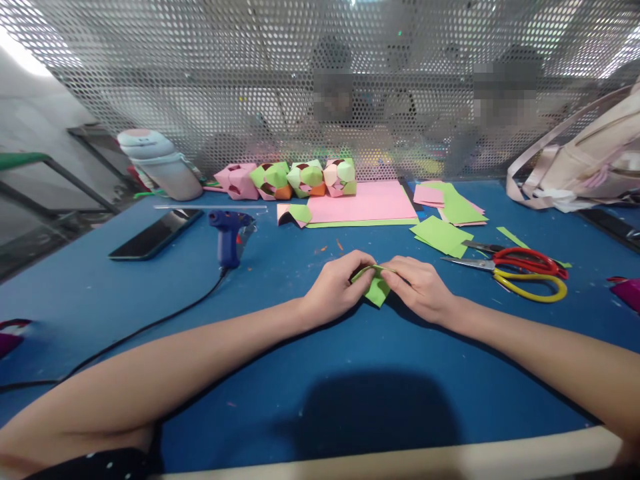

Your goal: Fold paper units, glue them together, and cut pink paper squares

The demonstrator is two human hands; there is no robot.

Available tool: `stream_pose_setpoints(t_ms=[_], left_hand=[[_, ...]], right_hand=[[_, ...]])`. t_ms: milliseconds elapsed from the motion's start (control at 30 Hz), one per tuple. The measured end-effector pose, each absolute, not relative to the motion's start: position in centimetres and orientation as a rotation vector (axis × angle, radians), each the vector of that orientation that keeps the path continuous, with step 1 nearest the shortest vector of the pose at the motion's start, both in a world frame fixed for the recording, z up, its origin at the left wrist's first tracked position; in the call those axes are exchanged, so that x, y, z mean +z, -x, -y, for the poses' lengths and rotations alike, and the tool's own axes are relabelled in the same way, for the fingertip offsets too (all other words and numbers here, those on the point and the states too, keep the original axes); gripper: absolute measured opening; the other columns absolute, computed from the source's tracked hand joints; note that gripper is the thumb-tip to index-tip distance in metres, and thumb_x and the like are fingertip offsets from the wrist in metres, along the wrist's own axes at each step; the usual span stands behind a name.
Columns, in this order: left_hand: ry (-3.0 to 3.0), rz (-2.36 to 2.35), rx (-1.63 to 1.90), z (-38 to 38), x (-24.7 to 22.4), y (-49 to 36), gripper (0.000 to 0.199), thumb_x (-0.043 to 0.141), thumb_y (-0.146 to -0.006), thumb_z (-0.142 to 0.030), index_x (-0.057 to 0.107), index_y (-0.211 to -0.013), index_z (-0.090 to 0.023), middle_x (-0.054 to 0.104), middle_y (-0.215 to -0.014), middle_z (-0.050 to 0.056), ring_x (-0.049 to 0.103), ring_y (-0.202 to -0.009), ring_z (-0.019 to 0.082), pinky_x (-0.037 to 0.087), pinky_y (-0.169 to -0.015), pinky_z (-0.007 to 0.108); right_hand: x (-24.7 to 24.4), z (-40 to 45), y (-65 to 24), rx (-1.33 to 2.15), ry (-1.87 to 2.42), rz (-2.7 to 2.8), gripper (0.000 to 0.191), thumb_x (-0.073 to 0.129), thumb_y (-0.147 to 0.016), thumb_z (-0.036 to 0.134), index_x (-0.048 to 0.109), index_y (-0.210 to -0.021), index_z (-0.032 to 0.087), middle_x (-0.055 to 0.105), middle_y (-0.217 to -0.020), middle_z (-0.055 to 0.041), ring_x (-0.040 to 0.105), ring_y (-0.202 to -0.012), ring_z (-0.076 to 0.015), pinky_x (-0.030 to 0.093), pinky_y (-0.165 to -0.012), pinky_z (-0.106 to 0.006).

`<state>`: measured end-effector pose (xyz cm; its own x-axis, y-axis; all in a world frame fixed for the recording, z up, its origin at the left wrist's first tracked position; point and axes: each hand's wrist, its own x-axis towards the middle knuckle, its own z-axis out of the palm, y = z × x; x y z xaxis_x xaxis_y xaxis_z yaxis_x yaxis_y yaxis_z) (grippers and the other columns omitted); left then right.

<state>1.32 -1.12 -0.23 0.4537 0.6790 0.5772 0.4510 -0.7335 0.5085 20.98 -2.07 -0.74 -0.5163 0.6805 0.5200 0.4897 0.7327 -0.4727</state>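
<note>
Between my two hands is a small piece of green paper [379,292], partly folded, with one corner pointing towards me. My left hand [341,283] pinches its left side between thumb and fingers. On the other side my right hand [417,287] grips the paper's right and upper edge. Fingers cover much of the sheet, so its full shape is hidden. Right of my hands lie several green paper squares [443,237] and scissors [530,277] with red and yellow handles. A folded pink and green paper unit [296,215] sits beyond my left hand.
A blue glue gun [229,240] stands on the left, its cord trailing towards me. Behind it are a phone [155,235] and a bottle [163,163]. Several folded paper shapes [273,180] line the perforated metal screen [280,87], beside pink sheets [360,202]. A bag [595,147] rests far right.
</note>
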Motion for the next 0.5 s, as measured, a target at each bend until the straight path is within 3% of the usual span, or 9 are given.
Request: stream_pose_setpoints(t_ms=[500], left_hand=[[-2.396,-0.998,1.158,1.00,-0.47,-1.21,0.006,0.052,-0.090,-0.016,0.058,-0.092,-0.016,0.061,-0.074,-0.001,0.053,-0.062,0.008,0.044,-0.058,0.020]], right_hand=[[-0.88,1.88,-20.99,0.309,0.915,2.237,0.033,0.035,-0.101,0.032,0.064,-0.091,0.018,0.059,-0.075,-0.0024,0.051,-0.069,-0.0132,0.037,-0.069,-0.028]])
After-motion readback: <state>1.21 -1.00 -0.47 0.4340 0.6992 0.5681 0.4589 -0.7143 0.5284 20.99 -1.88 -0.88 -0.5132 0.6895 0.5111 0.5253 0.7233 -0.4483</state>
